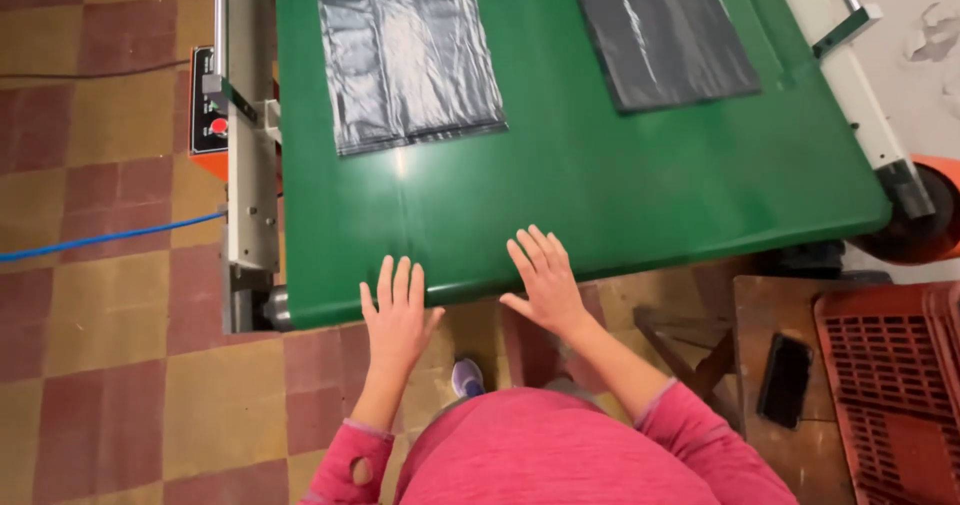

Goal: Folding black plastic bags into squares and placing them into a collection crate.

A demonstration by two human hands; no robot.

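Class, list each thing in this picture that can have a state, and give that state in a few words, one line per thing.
Left hand: open, fingers spread, empty, at belt end.
Right hand: open, flat, empty, over belt edge.
Green belt: carrying two bags.
Left black bag: lying flat.
Right black bag: lying flat.
Phone: screen dark, lying on wooden stand.
Red crate: contents unseen.

One head-worn camera looks steeply down and forward from above the person's chest. The green conveyor belt [600, 165] runs away toward 12 o'clock, close in. The tiled floor [100, 315] lies at 9 o'clock, a red crate [890, 385] at 4 o'clock.
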